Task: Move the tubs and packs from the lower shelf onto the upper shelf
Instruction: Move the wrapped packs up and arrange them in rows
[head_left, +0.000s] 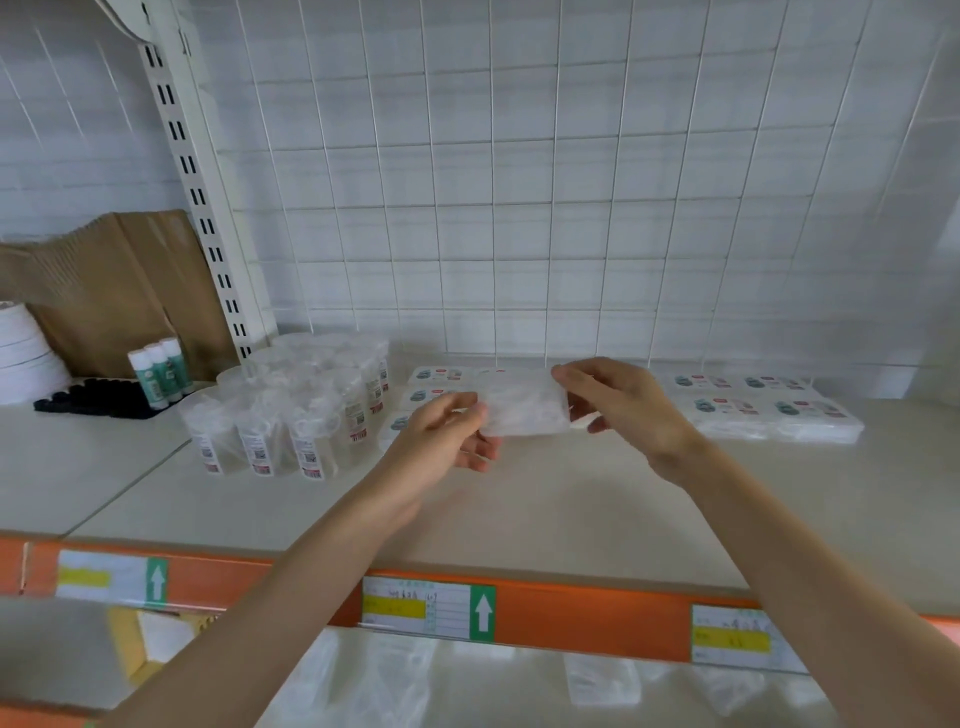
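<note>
Here both hands hold one clear pack (524, 410) between them, above the upper shelf (519, 514). The left hand (447, 436) pinches the pack's left end between thumb and fingers, palm turned up. The right hand (628, 410) grips the right end from above, with the fingertips curled over the pack's top edge. The pack is pale and see-through, held level and clear of the shelf surface.

Just behind the hands, flat packs with printed labels (441, 384) lie in rows against the back of the upper shelf, and more of the same labelled packs (769, 410) lie to the right, near the right wrist. To the left of the hands stands a cluster of clear tubs (291, 410) with barcode stickers, upright and packed close together. Further left are three glue sticks (161, 376) standing beside a tray of black caps (98, 397), a stack of white tape rolls (23, 353) and brown cardboard (119, 291) leaning on the tiled wall. A white wire grid (519, 208) backs the shelf.

An orange rail (571, 616) with price labels runs along the shelf's front edge. Below it, blurred clear packs on the lower shelf (395, 675) are visible.
</note>
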